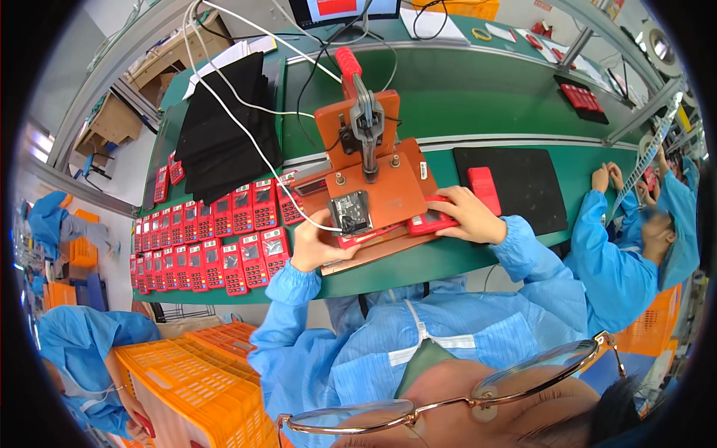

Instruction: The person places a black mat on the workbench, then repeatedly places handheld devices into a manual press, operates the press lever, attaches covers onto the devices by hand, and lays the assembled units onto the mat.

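Note:
A copper-coloured clamp fixture [385, 196] with a red-handled toggle clamp [366, 119] stands in front of me. A black circuit board [349, 212] sits on its left part. My left hand [312, 245] is curled at the left end, thumb and fingers around a red edge [366, 237] under the board; how much it grips is partly hidden. My right hand [472, 215] is closed on a red payment terminal [427, 222] at the fixture's front right. Behind that hand, another red terminal [483, 190] lies face down on a black mat [534, 187].
Rows of red payment terminals [205, 216] fill the left of the green bench [411, 270]. Black cloth [224, 127] lies behind them. White cables [231, 101] hang down to the fixture. A monitor [343, 10] stands at the back, a co-worker [616, 239] sits right, orange crates [194, 381] are lower left.

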Action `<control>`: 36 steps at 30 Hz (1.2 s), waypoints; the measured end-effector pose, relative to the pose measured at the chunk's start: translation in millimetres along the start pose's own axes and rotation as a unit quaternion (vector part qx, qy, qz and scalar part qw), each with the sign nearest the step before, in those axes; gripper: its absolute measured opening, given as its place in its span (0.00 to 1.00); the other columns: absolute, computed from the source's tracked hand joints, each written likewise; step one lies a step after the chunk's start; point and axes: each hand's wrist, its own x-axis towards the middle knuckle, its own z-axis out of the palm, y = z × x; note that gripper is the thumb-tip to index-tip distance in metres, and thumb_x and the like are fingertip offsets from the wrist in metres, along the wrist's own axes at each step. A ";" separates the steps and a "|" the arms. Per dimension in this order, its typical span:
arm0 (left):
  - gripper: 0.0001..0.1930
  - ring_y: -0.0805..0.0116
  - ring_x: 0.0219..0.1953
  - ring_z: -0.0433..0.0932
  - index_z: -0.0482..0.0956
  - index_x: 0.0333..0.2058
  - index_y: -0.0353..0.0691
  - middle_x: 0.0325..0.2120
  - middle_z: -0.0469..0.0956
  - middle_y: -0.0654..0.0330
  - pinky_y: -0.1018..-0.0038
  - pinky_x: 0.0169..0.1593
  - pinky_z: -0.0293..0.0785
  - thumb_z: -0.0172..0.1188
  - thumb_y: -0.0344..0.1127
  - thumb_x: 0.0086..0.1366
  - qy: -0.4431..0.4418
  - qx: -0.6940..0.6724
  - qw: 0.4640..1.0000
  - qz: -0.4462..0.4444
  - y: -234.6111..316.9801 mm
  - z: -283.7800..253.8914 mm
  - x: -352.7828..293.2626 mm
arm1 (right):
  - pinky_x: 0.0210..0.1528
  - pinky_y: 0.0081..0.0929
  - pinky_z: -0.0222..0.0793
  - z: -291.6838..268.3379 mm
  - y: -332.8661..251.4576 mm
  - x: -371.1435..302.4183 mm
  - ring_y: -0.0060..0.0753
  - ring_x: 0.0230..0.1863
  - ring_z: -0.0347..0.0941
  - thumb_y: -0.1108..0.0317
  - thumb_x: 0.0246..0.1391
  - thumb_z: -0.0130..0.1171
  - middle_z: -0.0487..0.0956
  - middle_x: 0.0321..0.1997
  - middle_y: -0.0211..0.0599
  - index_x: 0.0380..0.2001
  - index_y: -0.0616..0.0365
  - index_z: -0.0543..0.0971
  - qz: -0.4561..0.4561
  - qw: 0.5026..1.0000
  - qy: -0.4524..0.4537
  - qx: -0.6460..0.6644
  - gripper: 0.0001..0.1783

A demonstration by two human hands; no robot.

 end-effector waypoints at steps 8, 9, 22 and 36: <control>0.29 0.53 0.47 0.75 0.70 0.44 0.30 0.38 0.77 0.50 0.58 0.50 0.74 0.57 0.51 0.53 0.385 -0.463 0.793 -0.093 -4.9 7.4 -92.8 | 0.55 0.44 0.57 33.5 -21.5 77.6 0.53 0.54 0.62 0.52 0.49 0.59 0.66 0.56 0.47 0.52 0.56 0.69 -0.087 0.994 0.056 -0.035 0.29; 0.34 0.55 0.49 0.72 0.67 0.46 0.32 0.40 0.75 0.54 0.56 0.55 0.68 0.55 0.58 0.53 0.450 -0.507 0.715 -0.168 0.7 8.9 -96.7 | 0.57 0.45 0.55 39.0 -23.9 87.9 0.54 0.56 0.61 0.52 0.50 0.58 0.66 0.57 0.47 0.52 0.57 0.69 -0.104 0.992 0.066 -0.004 0.29; 0.32 0.76 0.30 0.62 0.62 0.43 0.40 0.30 0.61 0.65 0.76 0.38 0.59 0.67 0.48 0.43 0.152 -0.696 0.694 -0.106 43.1 1.0 -68.7 | 0.52 0.28 0.64 -71.0 -11.0 70.9 0.32 0.51 0.69 0.77 0.50 0.51 0.74 0.50 0.39 0.46 0.62 0.73 0.071 0.978 0.150 0.129 0.17; 0.31 0.74 0.32 0.62 0.59 0.39 0.39 0.30 0.61 0.62 0.75 0.39 0.61 0.69 0.44 0.43 0.104 -0.518 0.849 0.016 81.6 10.7 -69.7 | 0.59 0.38 0.57 -31.0 -85.4 108.8 0.52 0.60 0.57 0.70 0.41 0.65 0.57 0.56 0.45 0.34 0.51 0.79 -0.257 0.919 0.300 0.008 0.12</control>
